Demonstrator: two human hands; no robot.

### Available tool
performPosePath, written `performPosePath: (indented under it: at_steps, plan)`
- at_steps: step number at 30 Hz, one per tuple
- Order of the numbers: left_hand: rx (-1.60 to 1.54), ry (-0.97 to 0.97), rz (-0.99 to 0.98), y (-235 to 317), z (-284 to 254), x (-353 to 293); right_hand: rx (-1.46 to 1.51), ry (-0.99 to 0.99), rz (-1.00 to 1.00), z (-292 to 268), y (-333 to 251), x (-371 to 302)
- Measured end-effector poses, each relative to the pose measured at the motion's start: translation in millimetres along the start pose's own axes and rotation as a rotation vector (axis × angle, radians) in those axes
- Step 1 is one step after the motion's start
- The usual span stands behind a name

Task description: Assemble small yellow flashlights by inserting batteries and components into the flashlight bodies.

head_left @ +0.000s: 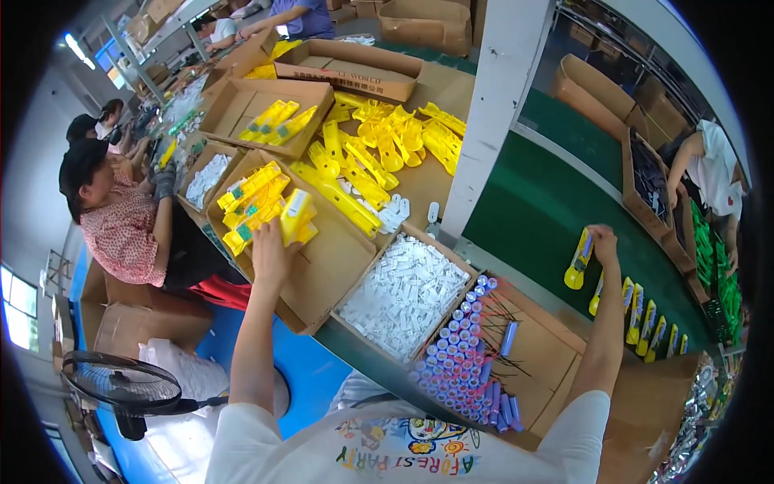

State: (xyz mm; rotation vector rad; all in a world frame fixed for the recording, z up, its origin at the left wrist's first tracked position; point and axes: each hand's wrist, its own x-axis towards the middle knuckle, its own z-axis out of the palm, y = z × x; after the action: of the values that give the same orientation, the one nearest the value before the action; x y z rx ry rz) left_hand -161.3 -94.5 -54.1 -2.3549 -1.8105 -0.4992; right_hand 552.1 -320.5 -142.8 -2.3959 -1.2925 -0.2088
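The left hand curls in a grip, the left forearm below it; well to its right, the right hand forms a pinch, the right forearm below it.

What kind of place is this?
Probably a factory where things get put together: yellow things are lined up on a long green belt, there's a big heap of small white pieces, and other people are nearby.

Dark green counter holding several open cardboard boxes; beside it, a green belt carries a row of yellow pieces.
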Motion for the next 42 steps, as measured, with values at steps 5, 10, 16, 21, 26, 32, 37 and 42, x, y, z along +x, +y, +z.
performPosePath:
  at_steps: [5, 10, 16, 21, 26, 32, 37, 42]
  plan:
    - [-1.904, -0.522, -0.691, 73, -82, -48, 0.211, -0.028, -0.224, -75, -222, -74]
    - [-2.135, -1.062, -0.570, 133, -70, -115, 0.673, -0.238, -0.734, -123, -399, -195]
    - [-2.198, -1.088, -0.504, 144, -60, -137, 0.895, -0.203, -0.585, -114, -385, -236]
    - [-2.229, -1.083, -0.470, 148, -62, -159, 0.928, -0.328, -0.282, -121, -399, -254]
    - [-2.036, -0.936, -0.434, 161, -66, -164, 1.028, -0.255, -0.284, -118, -407, -275]
    - [-1.963, -0.907, -0.333, 169, -70, -170, 1.068, -0.215, -0.246, -114, -399, -283]
    - [-1.972, -0.856, -0.280, 175, -64, -172, 1.025, -0.307, -0.169, -121, -394, -283]
    - [-1.992, -0.771, -0.406, 175, -69, -176, 0.991, -0.335, -0.143, -114, -377, -280]
